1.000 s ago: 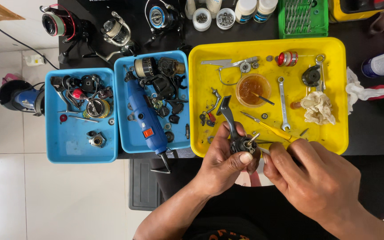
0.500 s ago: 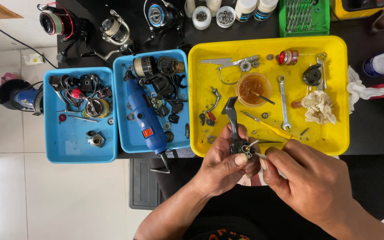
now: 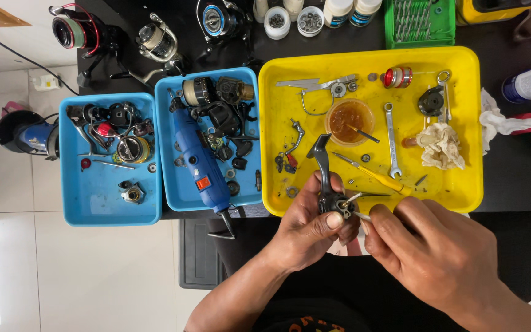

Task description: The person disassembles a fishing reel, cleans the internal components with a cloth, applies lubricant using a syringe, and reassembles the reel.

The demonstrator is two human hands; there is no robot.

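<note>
- A small repair workshop for fishing reels, seen from above, set on a dark table over a pale tiled floor.
- A yellow tray holds a spanner, a screwdriver, a dish of amber grease, a stained rag and loose screws.
- Two blue trays to the left hold dismantled reel parts and a blue rotary tool.
- Whole spinning reels stand at the far edge, beside small jars and a green rack of bits.

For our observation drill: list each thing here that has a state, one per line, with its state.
left hand: gripping the dark reel body
right hand: pinching a thin tool against it
grease cup: open, stick inside
yellow tray: holding loose parts
blue rotary tool: lying in tray
</note>
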